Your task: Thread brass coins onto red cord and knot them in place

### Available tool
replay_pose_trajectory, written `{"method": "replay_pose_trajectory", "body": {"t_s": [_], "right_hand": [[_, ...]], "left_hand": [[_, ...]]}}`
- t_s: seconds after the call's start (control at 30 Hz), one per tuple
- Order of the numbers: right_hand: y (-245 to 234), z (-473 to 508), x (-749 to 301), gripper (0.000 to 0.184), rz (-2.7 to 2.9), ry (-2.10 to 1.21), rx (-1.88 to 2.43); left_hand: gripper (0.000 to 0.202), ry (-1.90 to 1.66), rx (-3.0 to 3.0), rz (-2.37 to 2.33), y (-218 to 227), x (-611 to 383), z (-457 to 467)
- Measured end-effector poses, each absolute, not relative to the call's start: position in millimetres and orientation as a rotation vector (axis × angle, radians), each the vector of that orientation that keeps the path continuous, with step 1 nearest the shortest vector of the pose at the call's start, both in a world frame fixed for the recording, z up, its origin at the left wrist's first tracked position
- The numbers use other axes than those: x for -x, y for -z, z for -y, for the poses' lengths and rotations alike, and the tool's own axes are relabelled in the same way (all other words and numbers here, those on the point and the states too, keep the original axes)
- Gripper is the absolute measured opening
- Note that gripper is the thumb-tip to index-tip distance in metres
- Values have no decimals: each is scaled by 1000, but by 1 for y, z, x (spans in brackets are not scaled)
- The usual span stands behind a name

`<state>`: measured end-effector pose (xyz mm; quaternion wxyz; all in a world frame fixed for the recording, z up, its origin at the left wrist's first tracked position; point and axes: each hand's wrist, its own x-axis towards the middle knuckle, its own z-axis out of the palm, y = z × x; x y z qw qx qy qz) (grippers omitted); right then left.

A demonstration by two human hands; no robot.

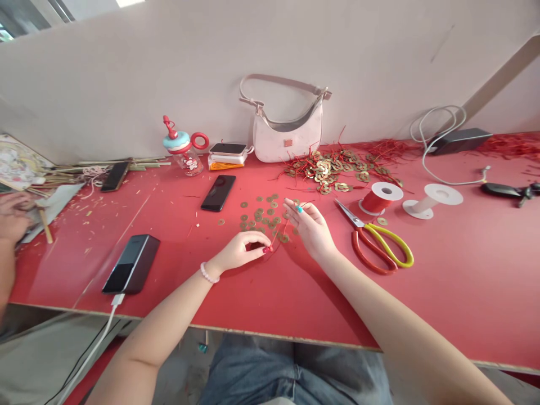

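Both hands are over the middle of the red table (pixel 253 292). Thumb and fingers of my left hand (pixel 244 250) are pinched on one end of a thin red cord (pixel 275 239). The cord runs up to my right hand (pixel 312 228), whose fingers are closed on its other part. Whether a coin is on the cord is too small to tell. Loose brass coins with holes (pixel 259 215) lie scattered just beyond and between the hands. Farther back is a heap of coins (pixel 329 169) tied with red cords.
Scissors (pixel 382 244) lie right of my right hand, near a red cord spool (pixel 382 198) and a bare white spool (pixel 439 197). A phone (pixel 218 193), power bank (pixel 131 264), cup (pixel 188 157) and handbag (pixel 288 138) stand around. Another person's hand (pixel 17 216) is at far left.
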<state>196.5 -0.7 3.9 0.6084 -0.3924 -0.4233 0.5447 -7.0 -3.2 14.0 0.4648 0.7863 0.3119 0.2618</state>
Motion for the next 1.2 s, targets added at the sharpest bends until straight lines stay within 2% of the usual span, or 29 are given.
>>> {"method": "replay_pose_trajectory", "body": {"t_s": [0.2,0.37,0.63,0.8,0.97,1.13,1.2], "right_hand": [[4,2,-188,17,1179,-1128,1051],[13,8,-184,7,1554,-980,1228],[-8,20,-183,18,1831,-753,1153],[-10,26,-176,12,1985,-724,1032],[-8,29,-172,12,1883,-793,1090],[-9,29,-174,31,1853,-899,1115],[-8,30,-174,32,1879,-898,1105]], "left_hand": [[12,-860,-1545,-823,-11,11,0],[17,-960,-1299,-805,-4,11,-3],[17,-1059,-1269,-902,-1,10,-6],[21,-1030,-1330,-963,-2,8,-5],[21,-1002,-1345,-982,-2,8,-5],[22,-1048,-1262,-1011,0,7,-7],[23,-1059,-1226,-1021,1,6,-8]]}}
